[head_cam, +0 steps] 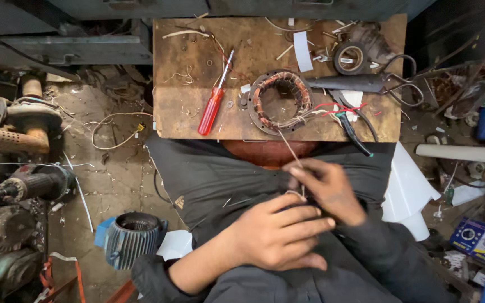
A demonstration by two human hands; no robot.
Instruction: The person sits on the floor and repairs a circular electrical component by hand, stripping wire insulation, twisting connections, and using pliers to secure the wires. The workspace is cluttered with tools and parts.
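Both hands worked close together over the person's dark jacket, just below the near edge of a worn wooden board (186,106). The right hand (328,189) had its fingertips pinched together on a thin pale cord (288,146), which ran taut up to the motor stator (280,101) lying on the board. The left hand (279,233) lay just under and against the right, palm down, its fingers held together and curled over toward the cord's lower end — whether they actually gripped the cord could not be told, since the hand's back hid it.

The stator sat flat on the board, a metal ring with copper-coloured windings inside, and red leads trailed from its right side. To its left lay 1 red-handled screwdriver (213,106), tilted, well apart from the hands. To the right of the stator lay large dark shears (366,83), and beyond them a roll of tape (350,58) — near the board's far corner. On the floor to the person's left stood a blue ribbed motor housing (132,237).
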